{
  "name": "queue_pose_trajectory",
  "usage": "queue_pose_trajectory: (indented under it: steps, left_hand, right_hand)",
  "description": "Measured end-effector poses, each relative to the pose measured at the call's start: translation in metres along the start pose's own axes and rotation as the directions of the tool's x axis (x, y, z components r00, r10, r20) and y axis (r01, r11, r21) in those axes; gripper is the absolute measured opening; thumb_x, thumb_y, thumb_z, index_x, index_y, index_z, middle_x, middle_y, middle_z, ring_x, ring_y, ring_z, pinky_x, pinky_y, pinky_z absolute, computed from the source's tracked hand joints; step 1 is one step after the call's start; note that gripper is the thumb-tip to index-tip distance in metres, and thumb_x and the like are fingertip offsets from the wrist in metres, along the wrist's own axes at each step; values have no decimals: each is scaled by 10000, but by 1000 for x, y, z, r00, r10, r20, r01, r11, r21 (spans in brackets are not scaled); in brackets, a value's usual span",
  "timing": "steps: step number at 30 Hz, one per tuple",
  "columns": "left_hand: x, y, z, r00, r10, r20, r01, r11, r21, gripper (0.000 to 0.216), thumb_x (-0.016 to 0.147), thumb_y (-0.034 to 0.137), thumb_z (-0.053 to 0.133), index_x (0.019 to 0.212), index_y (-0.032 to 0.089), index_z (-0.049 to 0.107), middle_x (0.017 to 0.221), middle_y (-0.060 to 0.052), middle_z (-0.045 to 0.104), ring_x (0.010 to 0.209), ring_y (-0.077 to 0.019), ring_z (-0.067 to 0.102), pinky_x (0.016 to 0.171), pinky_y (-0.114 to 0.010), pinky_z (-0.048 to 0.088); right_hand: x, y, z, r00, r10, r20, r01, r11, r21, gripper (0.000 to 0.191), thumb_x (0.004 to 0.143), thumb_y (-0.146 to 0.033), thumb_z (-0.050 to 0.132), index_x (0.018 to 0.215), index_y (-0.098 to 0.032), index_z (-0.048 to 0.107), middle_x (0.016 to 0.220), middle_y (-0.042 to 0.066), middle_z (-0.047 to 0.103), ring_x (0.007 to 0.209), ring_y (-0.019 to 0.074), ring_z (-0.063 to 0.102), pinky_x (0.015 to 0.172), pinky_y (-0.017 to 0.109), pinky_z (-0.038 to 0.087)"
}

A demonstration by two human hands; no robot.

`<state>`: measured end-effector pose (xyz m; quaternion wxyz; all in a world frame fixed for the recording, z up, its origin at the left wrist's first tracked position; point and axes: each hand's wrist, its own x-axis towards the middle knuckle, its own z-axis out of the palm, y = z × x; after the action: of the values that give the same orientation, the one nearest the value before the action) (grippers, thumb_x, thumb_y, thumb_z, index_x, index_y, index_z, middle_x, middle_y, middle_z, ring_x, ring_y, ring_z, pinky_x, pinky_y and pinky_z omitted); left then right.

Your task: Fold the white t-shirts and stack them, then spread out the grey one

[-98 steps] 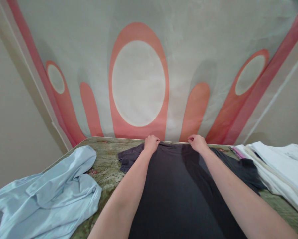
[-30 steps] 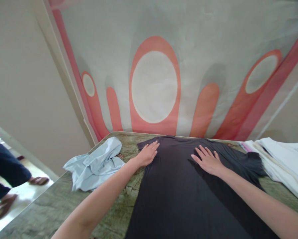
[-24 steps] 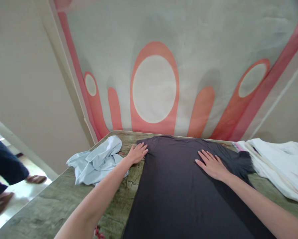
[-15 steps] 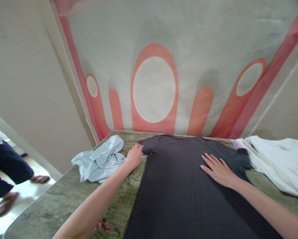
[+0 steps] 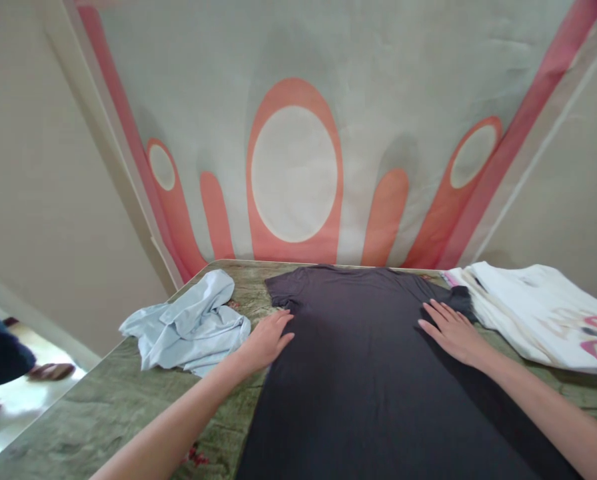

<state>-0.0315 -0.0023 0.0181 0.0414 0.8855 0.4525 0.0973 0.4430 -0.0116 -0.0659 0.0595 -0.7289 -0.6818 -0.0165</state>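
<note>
A dark grey T-shirt (image 5: 358, 373) lies spread on the table, its collar toward the wall and its lower part running out of view at the bottom. At its left edge, just below the left sleeve, my left hand (image 5: 267, 339) rests with fingers stretched out and the fingertips touching the cloth. Flat on the upper right of the shirt, near the right sleeve, lies my right hand (image 5: 453, 333), its fingers extended. Neither hand grips the fabric.
To the left, a crumpled light blue cloth (image 5: 193, 327) lies on the wood-patterned table (image 5: 93, 413). White folded garments (image 5: 533, 307), the top one printed, are stacked at the right. A wall with a pink pattern (image 5: 293, 173) stands behind. Part of another person's leg (image 5: 3, 347) shows at far left.
My left hand has moved from the left sleeve down to the shirt's side edge. My right hand has slid outward toward the right sleeve. The view has shifted slightly right.
</note>
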Motion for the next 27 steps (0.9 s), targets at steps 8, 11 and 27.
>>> queue_pose_trajectory:
  steps: [8,11,27]
  left_hand:
    - [3,4,22,995,58,81,-68,989,131,604,896,553,236,1404,225,226,1467,-66,178,1341,-229,160,1072,-422,134]
    - [0,-1,20,995,50,90,-63,987,146,611,890,562,244,1403,229,232,1459,-60,200,1334,-231,190,1069,-426,144]
    - [64,96,44,959,255,127,-259,966,19,618,894,568,209,1409,226,206,1467,-69,171,1345,-214,148,1075,-415,104]
  right_hand:
    - [-24,31,-2,999,34,17,-34,999,5,681,833,-611,192,1381,-221,301,1460,24,244,1334,247,190,1061,463,209]
    - [-23,43,-11,998,63,-22,-62,997,36,682,848,-574,194,1349,-143,361,1436,85,295,1319,247,234,1065,424,221]
    - [-78,-72,-51,948,-313,56,300,939,168,623,873,-569,216,1403,-242,244,1474,23,193,1350,201,135,1098,413,131]
